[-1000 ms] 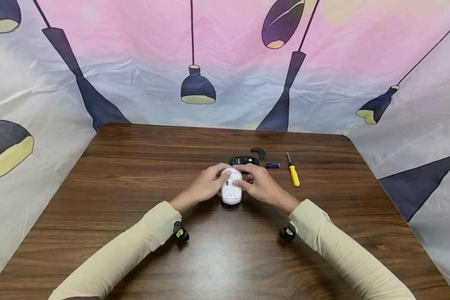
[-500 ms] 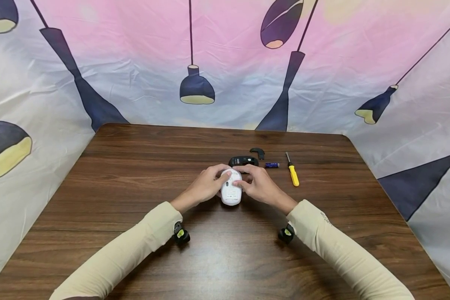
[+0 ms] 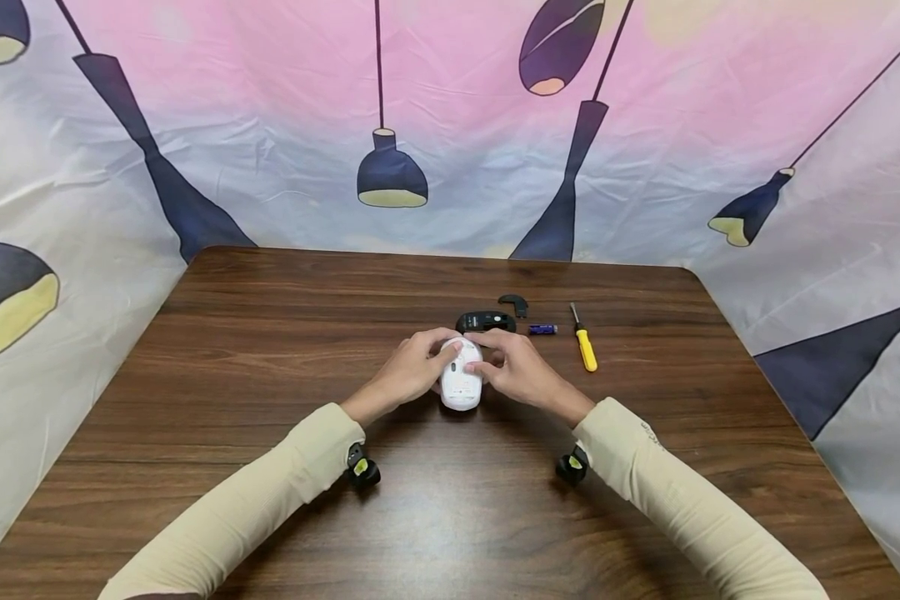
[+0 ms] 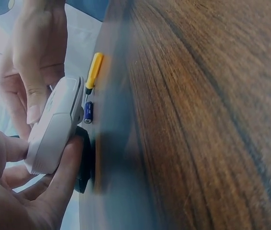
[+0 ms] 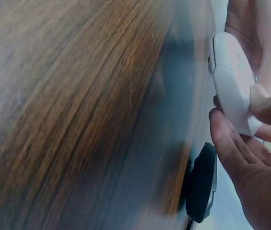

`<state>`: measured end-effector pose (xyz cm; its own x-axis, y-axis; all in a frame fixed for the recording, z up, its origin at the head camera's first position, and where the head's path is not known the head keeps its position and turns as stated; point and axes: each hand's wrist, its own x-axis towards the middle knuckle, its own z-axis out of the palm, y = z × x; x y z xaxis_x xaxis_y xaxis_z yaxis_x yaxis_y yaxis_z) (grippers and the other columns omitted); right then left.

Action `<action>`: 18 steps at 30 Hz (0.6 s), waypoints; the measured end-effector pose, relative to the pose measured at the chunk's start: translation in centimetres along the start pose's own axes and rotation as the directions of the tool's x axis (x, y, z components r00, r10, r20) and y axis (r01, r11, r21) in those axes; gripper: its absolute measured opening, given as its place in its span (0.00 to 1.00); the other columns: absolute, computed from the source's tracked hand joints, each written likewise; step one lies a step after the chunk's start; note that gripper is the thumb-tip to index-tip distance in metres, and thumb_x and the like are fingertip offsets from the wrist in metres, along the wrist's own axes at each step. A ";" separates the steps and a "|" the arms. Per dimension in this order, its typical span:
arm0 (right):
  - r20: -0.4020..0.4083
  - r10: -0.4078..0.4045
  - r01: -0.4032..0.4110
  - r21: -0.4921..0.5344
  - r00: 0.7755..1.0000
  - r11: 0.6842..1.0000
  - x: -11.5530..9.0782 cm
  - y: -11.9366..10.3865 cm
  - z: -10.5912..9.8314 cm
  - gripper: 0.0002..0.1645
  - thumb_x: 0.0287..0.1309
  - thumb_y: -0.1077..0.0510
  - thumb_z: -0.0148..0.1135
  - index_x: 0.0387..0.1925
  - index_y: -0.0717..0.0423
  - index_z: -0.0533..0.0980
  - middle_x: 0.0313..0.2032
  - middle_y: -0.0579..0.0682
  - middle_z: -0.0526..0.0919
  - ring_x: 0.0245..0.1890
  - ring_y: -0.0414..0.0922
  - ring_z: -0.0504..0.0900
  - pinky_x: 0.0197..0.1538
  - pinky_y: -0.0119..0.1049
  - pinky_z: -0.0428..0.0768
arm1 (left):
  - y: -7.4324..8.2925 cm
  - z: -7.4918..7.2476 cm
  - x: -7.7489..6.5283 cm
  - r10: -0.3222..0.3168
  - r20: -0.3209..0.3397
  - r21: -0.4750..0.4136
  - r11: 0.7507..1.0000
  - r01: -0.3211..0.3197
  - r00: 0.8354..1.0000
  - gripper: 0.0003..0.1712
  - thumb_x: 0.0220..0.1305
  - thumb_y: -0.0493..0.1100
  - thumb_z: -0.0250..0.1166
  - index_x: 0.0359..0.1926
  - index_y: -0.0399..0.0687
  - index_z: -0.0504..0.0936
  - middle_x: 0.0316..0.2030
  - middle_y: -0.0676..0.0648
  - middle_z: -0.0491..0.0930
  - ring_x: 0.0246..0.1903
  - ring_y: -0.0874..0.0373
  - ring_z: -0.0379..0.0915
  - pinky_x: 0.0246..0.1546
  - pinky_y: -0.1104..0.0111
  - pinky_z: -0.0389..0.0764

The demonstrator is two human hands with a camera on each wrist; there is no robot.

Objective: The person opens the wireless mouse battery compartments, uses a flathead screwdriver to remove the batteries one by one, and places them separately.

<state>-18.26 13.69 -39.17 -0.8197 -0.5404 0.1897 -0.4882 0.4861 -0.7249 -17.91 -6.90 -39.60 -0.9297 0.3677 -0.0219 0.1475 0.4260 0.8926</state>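
Observation:
A white computer mouse (image 3: 461, 383) is held between both hands, its labelled underside turned up toward the head view. My left hand (image 3: 412, 367) grips its left side, thumb on the underside and fingers beneath. From the other side my right hand (image 3: 525, 368) pinches it, the thumb lying on the underside near the middle. Both wrist views show the white mouse (image 4: 56, 124) raised above the table, with fingers curled under its top shell. Just behind the hands lies a black mouse (image 3: 483, 320), bottom up, partly covered by the right fingers.
A curved black cover (image 3: 514, 305) lies behind the black mouse. To its right are a blue battery (image 3: 543, 330) and a yellow-handled screwdriver (image 3: 586, 348). The wooden table (image 3: 270, 317) ends at a printed cloth backdrop (image 3: 300, 150).
Both hands keep their hold on the white mouse, which tilts very slightly. The whole head view has shifted a little to the left.

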 end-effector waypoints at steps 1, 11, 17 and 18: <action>-0.001 0.003 -0.003 0.003 1.000 1.000 0.0 0.0 0.0 0.29 0.63 0.63 0.69 0.64 0.67 0.74 0.54 0.61 0.82 0.36 0.47 0.86 0.31 0.32 0.85 | 0.0 0.0 0.0 0.001 0.001 -0.001 1.000 -0.001 1.000 0.18 0.79 0.47 0.54 0.62 0.45 0.79 0.41 0.43 0.83 0.29 0.55 0.81 0.29 0.59 0.88; -0.011 0.070 -0.070 0.019 0.997 0.997 0.2 -0.1 0.1 0.28 0.63 0.64 0.69 0.63 0.67 0.75 0.48 0.59 0.83 0.31 0.43 0.85 0.29 0.32 0.86 | -0.1 0.3 0.0 0.014 -0.003 -0.023 1.000 -0.014 1.000 0.19 0.79 0.48 0.54 0.61 0.44 0.79 0.41 0.43 0.84 0.30 0.56 0.82 0.28 0.60 0.88; -0.017 0.087 -0.087 0.016 0.996 0.996 0.3 -0.4 -0.1 0.27 0.63 0.64 0.69 0.62 0.66 0.76 0.49 0.61 0.82 0.30 0.42 0.84 0.29 0.32 0.86 | 0.0 0.3 0.0 -0.035 0.015 -0.086 0.996 0.036 0.999 0.22 0.77 0.45 0.58 0.64 0.38 0.74 0.47 0.39 0.84 0.34 0.55 0.82 0.30 0.63 0.88; -0.019 0.089 -0.088 0.014 0.996 0.996 0.3 -0.4 -0.1 0.26 0.63 0.64 0.69 0.62 0.66 0.76 0.50 0.61 0.82 0.30 0.42 0.84 0.29 0.32 0.86 | 0.0 0.3 0.1 -0.048 0.027 -0.112 0.992 0.051 0.998 0.23 0.76 0.44 0.59 0.65 0.36 0.73 0.49 0.38 0.83 0.35 0.55 0.83 0.31 0.63 0.88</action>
<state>-18.35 13.40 -38.73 -0.8653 -0.4821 0.1372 -0.4094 0.5220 -0.7482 -17.87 -6.65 -39.77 -0.9262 0.3691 -0.0770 0.0614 0.3492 0.9351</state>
